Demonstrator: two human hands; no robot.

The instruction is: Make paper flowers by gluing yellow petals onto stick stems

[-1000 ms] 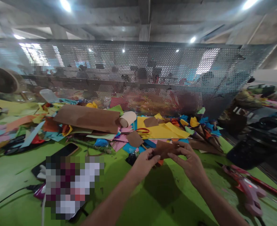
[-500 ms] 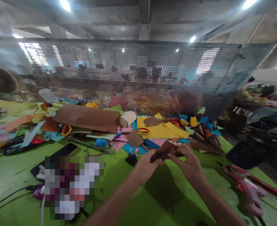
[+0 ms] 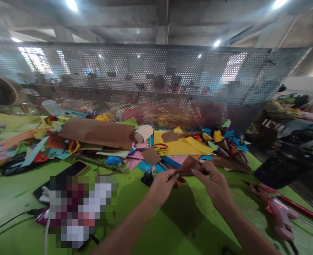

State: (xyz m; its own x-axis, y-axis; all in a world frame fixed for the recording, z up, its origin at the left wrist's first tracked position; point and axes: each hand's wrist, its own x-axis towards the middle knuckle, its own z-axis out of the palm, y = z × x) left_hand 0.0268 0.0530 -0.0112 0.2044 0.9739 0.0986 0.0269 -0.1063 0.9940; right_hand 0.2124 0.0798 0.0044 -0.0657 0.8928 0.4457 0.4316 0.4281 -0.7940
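Observation:
Between my two hands is a folded piece of brown paper (image 3: 189, 165), held above the green table. My left hand (image 3: 163, 186) pinches its left end with thumb and fingers. On the right end my right hand (image 3: 215, 182) is closed, its thumb lying along the near face. Something orange (image 3: 181, 180) shows just below the paper by my left fingertips; I cannot tell what it is. Beyond my hands lie a flat brown paper square (image 3: 151, 156) and red-and-yellow-handled scissors (image 3: 161, 149).
A pink glue gun (image 3: 280, 216) and a red stick (image 3: 302, 205) lie at the right, near a black container (image 3: 274, 166). Paper cones with coloured tops (image 3: 227, 141) and a cardboard roll (image 3: 143, 134) are at the back. A phone (image 3: 63, 179) lies left. A perforated metal screen (image 3: 135, 78) stands behind.
The brown paper has turned in my hands and shows a broader, flatter face. My left fingers have shifted their hold, and more of the orange piece is visible beneath.

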